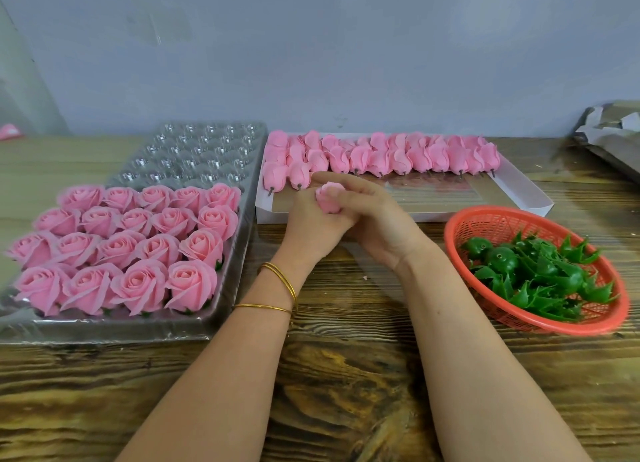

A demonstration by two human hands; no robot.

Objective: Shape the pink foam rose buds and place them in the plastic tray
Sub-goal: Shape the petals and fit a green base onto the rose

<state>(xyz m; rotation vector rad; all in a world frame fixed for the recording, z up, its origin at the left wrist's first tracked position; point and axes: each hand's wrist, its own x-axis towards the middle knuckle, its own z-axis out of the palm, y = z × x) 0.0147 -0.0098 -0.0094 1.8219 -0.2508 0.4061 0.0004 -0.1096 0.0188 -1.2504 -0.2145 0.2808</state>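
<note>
A pink foam rose bud [328, 198] sits between both hands above the table's middle. My left hand [313, 227] grips it from below and the left. My right hand [372, 219] reaches across, its fingers curled over the bud's top and right side. The clear plastic tray [221, 288] lies at the left; several opened pink roses [138, 243] fill its near rows and its far cups are bare. A white cardboard box [519, 191] behind the hands holds several closed pink buds [381, 155] in rows along its far side.
A red plastic basket [485, 219] with several green calyx pieces [540, 274] stands at the right. Crumpled grey paper [613, 132] lies at the far right. A grey wall backs the wooden table [346, 375]. Two gold bangles [277, 288] circle the left wrist.
</note>
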